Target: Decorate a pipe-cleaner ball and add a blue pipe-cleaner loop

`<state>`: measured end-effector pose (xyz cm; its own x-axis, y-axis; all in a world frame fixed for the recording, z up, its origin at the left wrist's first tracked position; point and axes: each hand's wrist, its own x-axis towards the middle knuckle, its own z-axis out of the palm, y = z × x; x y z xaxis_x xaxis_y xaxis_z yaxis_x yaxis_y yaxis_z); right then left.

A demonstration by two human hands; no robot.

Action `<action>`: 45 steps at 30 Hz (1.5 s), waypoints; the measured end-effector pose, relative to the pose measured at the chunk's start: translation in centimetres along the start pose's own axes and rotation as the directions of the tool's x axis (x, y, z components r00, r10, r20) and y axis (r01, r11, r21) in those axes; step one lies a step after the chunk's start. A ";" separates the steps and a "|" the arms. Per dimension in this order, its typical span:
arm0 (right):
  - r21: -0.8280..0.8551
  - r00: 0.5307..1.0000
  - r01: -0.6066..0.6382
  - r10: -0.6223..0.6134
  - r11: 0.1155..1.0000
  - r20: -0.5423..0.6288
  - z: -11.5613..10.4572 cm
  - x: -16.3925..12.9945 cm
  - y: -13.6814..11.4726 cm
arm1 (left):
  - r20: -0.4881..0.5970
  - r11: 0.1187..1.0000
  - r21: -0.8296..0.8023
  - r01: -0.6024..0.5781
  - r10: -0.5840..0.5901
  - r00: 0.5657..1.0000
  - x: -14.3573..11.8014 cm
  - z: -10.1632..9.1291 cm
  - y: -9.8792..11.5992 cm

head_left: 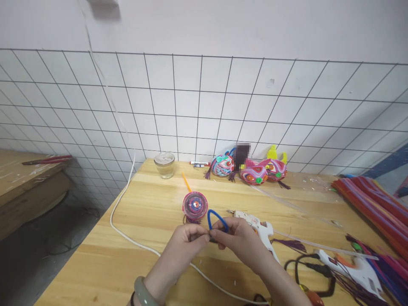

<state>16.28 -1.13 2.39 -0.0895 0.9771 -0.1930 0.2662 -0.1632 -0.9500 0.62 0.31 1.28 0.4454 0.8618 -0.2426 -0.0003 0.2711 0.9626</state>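
Note:
My left hand (186, 244) and my right hand (237, 240) meet over the wooden table (127, 255). Together they pinch the two ends of a blue pipe cleaner (217, 217), which is bent into a small upright loop above my fingertips. Just beyond the loop lies a round coiled disc (195, 205) in pink, purple and red with an orange stick (186, 182) pointing away from it. A white glue gun (259, 227) lies right behind my right hand. A green bangle sits on my left wrist.
A glass jar (164, 164) stands near the back edge. Colourful coiled figures (251, 169) line the tiled wall. A bundle of pipe cleaners (372, 204) lies at the right, a second glue gun (353, 265) near the front right. A white cord (123, 231) crosses the table.

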 end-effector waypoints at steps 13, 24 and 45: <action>0.250 0.998 -0.021 0.007 0.968 0.057 -0.1 0.0 0.0 | 0.016 0.996 -0.001 -0.092 0.092 0.996 0.2 -0.1 -0.3; 0.318 0.996 -0.016 -0.012 0.948 0.088 -0.2 -0.2 -0.1 | 0.063 0.997 -0.062 -0.053 0.057 0.996 0.0 -0.2 -0.3; 0.145 0.997 0.025 -0.034 0.989 0.063 0.3 -0.1 0.4 | 0.024 0.995 -0.061 0.078 -0.077 0.997 0.4 0.1 -0.8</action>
<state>16.06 -1.31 1.99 -0.1591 0.9716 -0.1753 0.1216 -0.1569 -0.9801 0.91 0.42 0.40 0.4655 0.8280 -0.3125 -0.0200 0.3629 0.9316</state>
